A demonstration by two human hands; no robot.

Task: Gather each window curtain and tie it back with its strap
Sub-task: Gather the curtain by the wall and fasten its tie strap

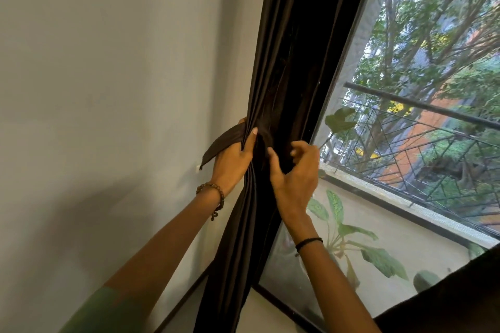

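Pale wall [108, 89] lies left of the dark curtain [292, 62], which hangs gathered into narrow folds. Nearest, a beaded bracelet [213, 192] circles the left wrist. The left hand [232, 159] grips the curtain's left edge, thumb on the folds, with the strap [221, 143] under its palm; the strap runs left from the curtain to a wall hook [198, 167]. The right hand [295, 170] is against the curtain's right side, fingers curled and thumb out; whether it holds fabric cannot be told. Right of the curtain, the window [405, 224] shows a railing [422, 105].
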